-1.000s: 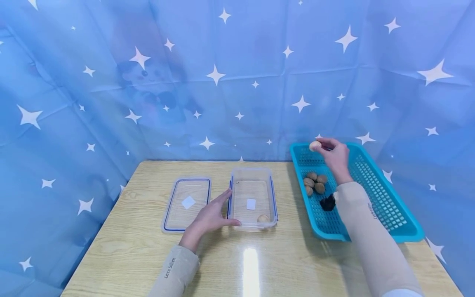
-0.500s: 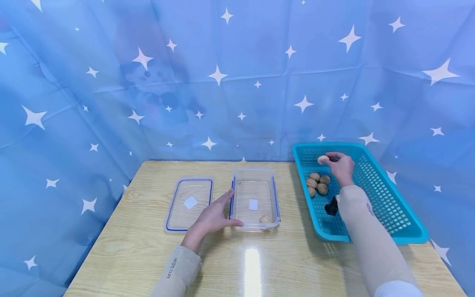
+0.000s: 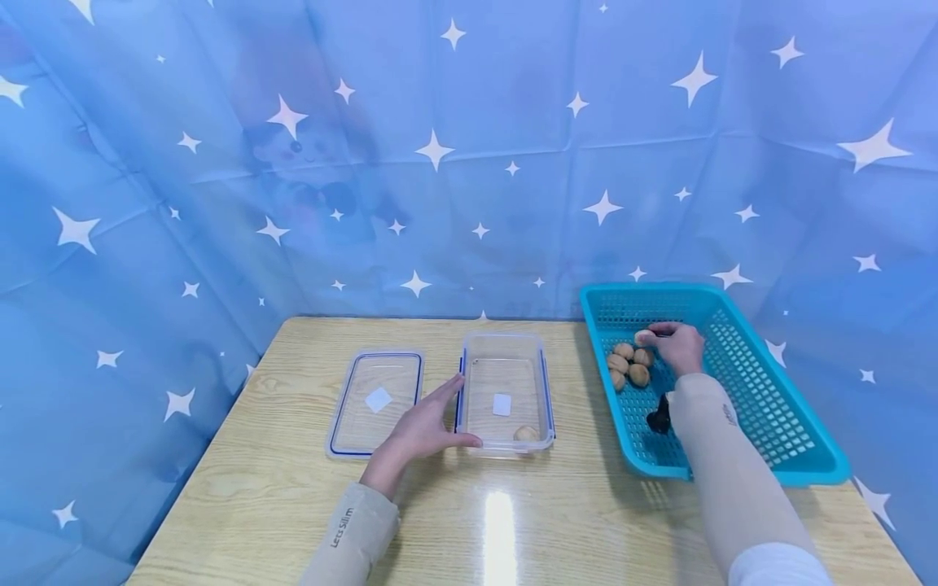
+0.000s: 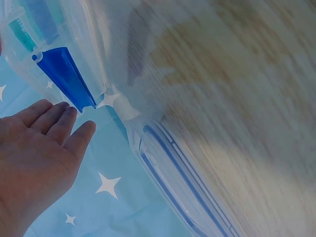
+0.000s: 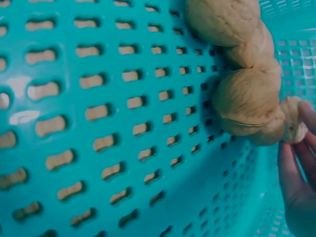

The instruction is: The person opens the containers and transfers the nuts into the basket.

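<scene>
Two hands work over a wooden table point(image 3: 513, 521) backed by a blue star-printed curtain point(image 3: 440, 163). Right hand point(image 3: 680, 346) reaches into the teal basket point(image 3: 777, 423) at the table's right side and pinches a walnut point(image 3: 644, 337) between thumb and fingertips, just at the far edge of a cluster of four walnuts point(image 3: 628, 365) lying on the basket floor; the right wrist view shows the fingers point(image 5: 296, 173) touching that nut point(image 5: 295, 126) beside the others point(image 5: 244, 101) on the perforated floor point(image 5: 98, 123); whether the held nut touches the floor cannot be told. A small black object point(image 3: 659, 421) lies in the basket just near of the cluster, beside the sleeve point(image 3: 733, 480). Left hand point(image 3: 421, 431) lies with straight, relaxed fingers against the near left corner of the clear box point(image 3: 544, 382), thumb along its near rim, gripping nothing; the left wrist view shows the flat palm point(image 4: 34, 158) next to a blue clip point(image 4: 64, 76) of the box. One walnut point(image 3: 524, 434) rests inside the box at its near right corner, and a white label point(image 3: 501, 404) shows on its bottom. A clear lid point(image 3: 375, 400) with a blue rim lies flat just left of the box, the left hand's fingers between the two.
</scene>
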The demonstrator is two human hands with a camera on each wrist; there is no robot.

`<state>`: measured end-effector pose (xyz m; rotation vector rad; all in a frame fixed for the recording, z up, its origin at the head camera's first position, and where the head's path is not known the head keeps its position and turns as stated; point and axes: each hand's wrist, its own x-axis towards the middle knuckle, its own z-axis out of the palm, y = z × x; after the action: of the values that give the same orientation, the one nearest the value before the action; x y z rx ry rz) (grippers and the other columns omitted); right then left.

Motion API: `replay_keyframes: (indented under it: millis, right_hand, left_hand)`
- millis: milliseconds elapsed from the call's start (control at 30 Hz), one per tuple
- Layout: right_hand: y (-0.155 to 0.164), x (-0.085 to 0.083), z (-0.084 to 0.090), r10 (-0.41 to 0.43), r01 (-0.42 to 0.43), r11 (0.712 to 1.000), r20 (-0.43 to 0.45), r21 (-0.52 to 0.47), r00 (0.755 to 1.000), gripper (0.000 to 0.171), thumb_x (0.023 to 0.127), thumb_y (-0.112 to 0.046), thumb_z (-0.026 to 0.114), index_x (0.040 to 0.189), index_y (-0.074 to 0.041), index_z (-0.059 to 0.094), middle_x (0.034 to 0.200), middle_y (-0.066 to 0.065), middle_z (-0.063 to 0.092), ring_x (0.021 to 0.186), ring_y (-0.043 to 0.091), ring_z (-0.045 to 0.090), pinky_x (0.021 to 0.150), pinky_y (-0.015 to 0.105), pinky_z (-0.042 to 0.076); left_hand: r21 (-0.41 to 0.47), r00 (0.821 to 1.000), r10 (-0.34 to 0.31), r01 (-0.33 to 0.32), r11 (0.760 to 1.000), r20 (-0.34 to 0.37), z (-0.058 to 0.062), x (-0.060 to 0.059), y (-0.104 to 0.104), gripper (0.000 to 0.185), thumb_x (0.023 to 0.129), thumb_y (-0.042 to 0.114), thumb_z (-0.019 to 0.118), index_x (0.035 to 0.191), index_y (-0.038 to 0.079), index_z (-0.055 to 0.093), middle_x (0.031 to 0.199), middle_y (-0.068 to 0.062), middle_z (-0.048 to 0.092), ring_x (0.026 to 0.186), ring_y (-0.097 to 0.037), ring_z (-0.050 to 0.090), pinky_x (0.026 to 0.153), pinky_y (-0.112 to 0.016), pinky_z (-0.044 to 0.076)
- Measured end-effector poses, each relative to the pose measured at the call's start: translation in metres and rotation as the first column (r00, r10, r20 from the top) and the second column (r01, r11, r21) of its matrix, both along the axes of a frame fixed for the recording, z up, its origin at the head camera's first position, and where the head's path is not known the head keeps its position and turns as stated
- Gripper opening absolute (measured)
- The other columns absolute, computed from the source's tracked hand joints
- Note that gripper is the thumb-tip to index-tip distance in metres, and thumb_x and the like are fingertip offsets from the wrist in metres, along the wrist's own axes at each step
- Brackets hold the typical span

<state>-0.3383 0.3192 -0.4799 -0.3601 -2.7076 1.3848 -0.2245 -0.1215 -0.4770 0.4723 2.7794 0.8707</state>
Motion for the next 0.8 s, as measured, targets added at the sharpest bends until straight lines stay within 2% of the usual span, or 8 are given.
replay_keyframes:
  millis: [67,100,200,300,533,800]
  right_hand:
    - [0.002,-0.002,-0.004,0.005,-0.005,1.000,-0.002,0.010,1.000,0.048,0.099,-0.030,0.063,0.131,0.006,0.060,0.133,0.032,0.056,0.128,0.048,0.043,0.117,0.065,0.027]
    - [0.003,-0.003,-0.005,0.007,-0.007,1.000,-0.001,0.014,1.000,0.047,0.099,-0.029,0.063,0.130,0.006,0.061,0.133,0.032,0.057,0.127,0.048,0.044,0.117,0.065,0.027]
    - [0.005,-0.006,-0.010,0.001,-0.002,1.000,0.012,0.025,1.000,0.045,0.099,-0.028,0.063,0.130,0.005,0.061,0.132,0.032,0.058,0.123,0.046,0.048,0.113,0.062,0.035]
    - [0.006,-0.007,-0.012,-0.002,0.000,0.999,0.046,0.039,0.999,0.043,0.100,-0.026,0.061,0.130,0.004,0.061,0.132,0.029,0.058,0.118,0.043,0.054,0.093,0.054,0.052]
    - [0.005,-0.007,-0.012,0.022,-0.029,0.995,0.069,0.096,0.997,0.041,0.100,-0.023,0.059,0.128,0.006,0.061,0.129,0.031,0.060,0.115,0.043,0.056,0.089,0.051,0.054]
    - [0.005,-0.007,-0.010,0.010,-0.016,0.996,0.073,0.085,0.997,0.040,0.100,-0.026,0.060,0.127,0.004,0.063,0.128,0.029,0.061,0.112,0.040,0.057,0.082,0.046,0.056]
  left_hand:
    - [-0.004,1.000,0.001,-0.001,1.000,-0.001,0.000,0.000,0.000,0.112,0.073,0.059,0.081,0.160,0.018,0.023,0.166,-0.007,0.024,0.149,-0.035,0.033,0.120,-0.056,0.034]
    - [-0.004,1.000,0.001,-0.001,1.000,-0.001,0.000,0.000,0.000,0.112,0.073,0.059,0.081,0.160,0.018,0.023,0.166,-0.007,0.024,0.149,-0.035,0.033,0.120,-0.056,0.034]
    - [-0.004,1.000,0.002,-0.002,1.000,-0.001,0.000,0.000,0.000,0.112,0.073,0.059,0.081,0.160,0.018,0.023,0.166,-0.007,0.024,0.149,-0.035,0.033,0.120,-0.056,0.033]
    - [-0.001,1.000,0.002,-0.002,1.000,-0.001,0.000,0.000,0.001,0.112,0.072,0.059,0.081,0.160,0.019,0.024,0.166,-0.006,0.024,0.149,-0.034,0.032,0.120,-0.055,0.033]
    - [0.001,1.000,0.000,0.000,1.000,-0.007,0.000,0.000,0.000,0.112,0.072,0.059,0.081,0.160,0.018,0.024,0.166,-0.007,0.025,0.149,-0.034,0.033,0.120,-0.055,0.033]
    - [0.003,1.000,-0.004,0.004,1.000,-0.007,0.000,0.000,0.000,0.112,0.072,0.059,0.081,0.159,0.017,0.024,0.166,-0.008,0.025,0.149,-0.034,0.033,0.120,-0.055,0.033]
